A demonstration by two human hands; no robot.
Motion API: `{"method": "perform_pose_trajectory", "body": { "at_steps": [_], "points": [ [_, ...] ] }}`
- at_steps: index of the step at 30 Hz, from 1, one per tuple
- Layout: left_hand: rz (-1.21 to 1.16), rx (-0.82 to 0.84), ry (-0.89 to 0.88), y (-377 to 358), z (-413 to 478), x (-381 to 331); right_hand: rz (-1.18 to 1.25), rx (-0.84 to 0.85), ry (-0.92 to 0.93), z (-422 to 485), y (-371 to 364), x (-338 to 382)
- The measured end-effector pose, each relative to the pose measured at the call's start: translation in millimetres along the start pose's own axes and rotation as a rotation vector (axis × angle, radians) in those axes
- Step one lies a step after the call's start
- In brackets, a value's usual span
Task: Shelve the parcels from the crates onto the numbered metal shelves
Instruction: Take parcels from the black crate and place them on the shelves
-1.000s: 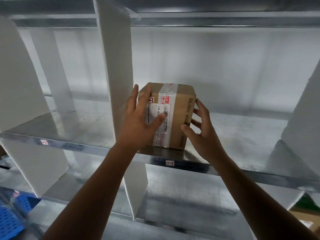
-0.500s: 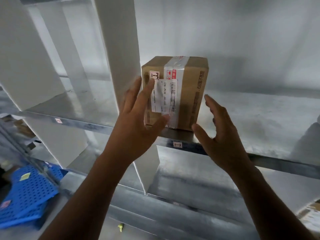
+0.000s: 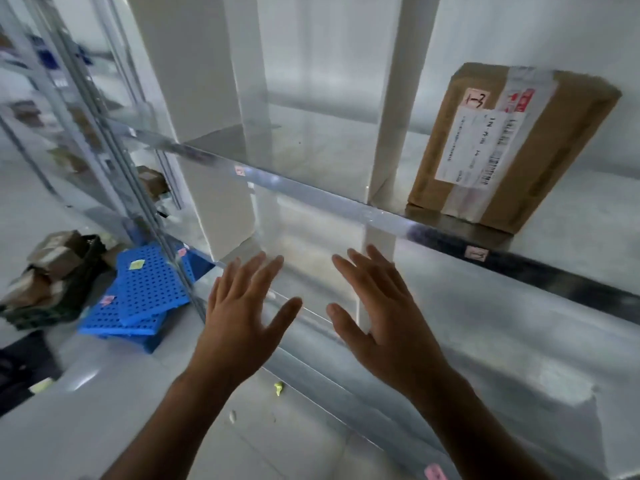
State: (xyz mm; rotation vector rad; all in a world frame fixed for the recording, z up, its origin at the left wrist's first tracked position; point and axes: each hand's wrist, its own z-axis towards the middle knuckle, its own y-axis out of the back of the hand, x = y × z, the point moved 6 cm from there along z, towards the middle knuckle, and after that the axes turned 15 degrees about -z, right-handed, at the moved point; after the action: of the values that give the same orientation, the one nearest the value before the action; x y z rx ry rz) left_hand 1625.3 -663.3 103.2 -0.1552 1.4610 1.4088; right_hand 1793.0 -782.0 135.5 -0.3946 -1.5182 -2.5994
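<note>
The parcel [image 3: 512, 147], a brown cardboard box, is wearing a white shipping label [image 3: 481, 147] on its front face, with a barcode along the label's right edge and lines of print too blurred to read. Above that label a small pale tag [image 3: 477, 98] is showing a handwritten mark that cannot be read for certain, and a red-printed sticker [image 3: 521, 102] is sitting under the clear tape beside it. A similar small tag [image 3: 477, 253] is sticking to the front edge of the shelf [image 3: 346, 202] just below the parcel, and another [image 3: 240, 170] is sticking further left on the same edge; neither is legible.

The parcel is standing on the shelf near its front edge, just to the right of a white divider [image 3: 398, 98], and it is sitting up and to the right of both hands, well apart from them.

The left hand [image 3: 239, 317] and the right hand [image 3: 384, 320] are hovering side by side below the shelf edge, backs to the camera, fingers straight and spread wide, thumbs pointing toward each other. Neither is holding or touching anything.

At the lower left, blue perforated crates [image 3: 145, 292] are lying on the floor beside a dark crate [image 3: 52, 271] with brown parcels in it. A yellow scrap [image 3: 278, 388] is lying on the floor near the left wrist.
</note>
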Motion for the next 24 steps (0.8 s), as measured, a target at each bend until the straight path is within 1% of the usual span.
{"method": "perform_pose_trajectory", "body": {
  "at_steps": [3,5,8,12,18,24],
  "points": [
    [0.077,-0.062,0.086,45.0,-29.4,66.5,-0.021,0.144,0.04,14.6,-56.0,48.3],
    [0.126,-0.109,0.147,81.3,-54.8,107.3,-0.014,0.206,0.044,25.2,-91.6,89.2],
    [0.164,-0.196,0.256,141.2,-101.4,162.7,-0.009,0.281,0.083,37.9,-143.8,162.9],
    [0.225,-0.298,0.433,224.2,-173.2,232.2,0.003,0.405,0.221,50.0,-214.4,276.1],
    [0.245,-0.49,0.689,341.9,-286.9,313.5,0.068,0.455,0.436,58.9,-290.5,443.1],
    [0.23,-0.632,0.835,417.4,-355.9,382.4,0.148,0.578,0.615,61.9,-363.9,571.6]
  ]
}}
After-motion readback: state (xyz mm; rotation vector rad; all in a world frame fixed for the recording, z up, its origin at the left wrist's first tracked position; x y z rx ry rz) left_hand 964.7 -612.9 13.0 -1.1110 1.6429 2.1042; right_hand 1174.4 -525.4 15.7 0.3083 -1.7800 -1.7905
